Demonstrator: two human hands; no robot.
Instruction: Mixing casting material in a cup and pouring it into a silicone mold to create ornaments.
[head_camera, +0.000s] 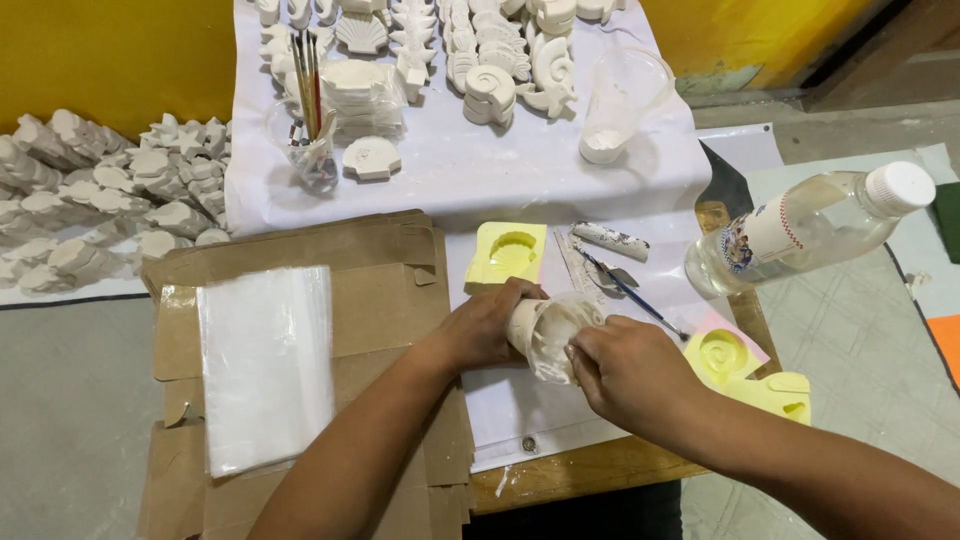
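Holding a white plaster shell casting (548, 330) over the near table edge, your left hand (488, 325) curls its fingers around its end while your right hand (625, 370) pinches its lower rim; keep the grip gentle. Beyond lie a yellow shell mould (507, 253), a brush (630, 293) and a clear bottle (810, 225).

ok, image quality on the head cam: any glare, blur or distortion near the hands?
Head view: light is soft and even, with faint shadows only; the left hand, right hand and the white cast piece in their grip are slightly soft; the white cloth is near blown out, hiding detail on the plaster shells; the clear bottle shows highlights; table edges bow slightly, a wide-lens effect.
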